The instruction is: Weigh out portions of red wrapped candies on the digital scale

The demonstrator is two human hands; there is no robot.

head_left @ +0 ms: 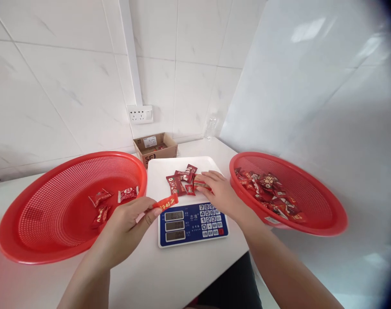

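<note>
My left hand (pixel 128 223) pinches a thin red candy packet (pixel 166 202) between thumb and forefinger, just over the front left of the white scale (pixel 157 171). My right hand (pixel 216 191) rests on the scale's platform with fingers curled on a red sweet (pixel 202 184). Several red wrapped sweets (pixel 180 180) lie on the platform. The scale's blue panel (pixel 193 224) has three displays and a keypad. The left red basket (pixel 70 201) holds a few sweets (pixel 100 197). The right red basket (pixel 311 201) holds many sweets (pixel 269 193).
An open cardboard box (pixel 155 148) stands behind the scale against the tiled wall. A wall socket (pixel 140 114) is above it. A clear plastic bottle (pixel 211 126) stands in the corner. The white counter's front edge runs near my arms.
</note>
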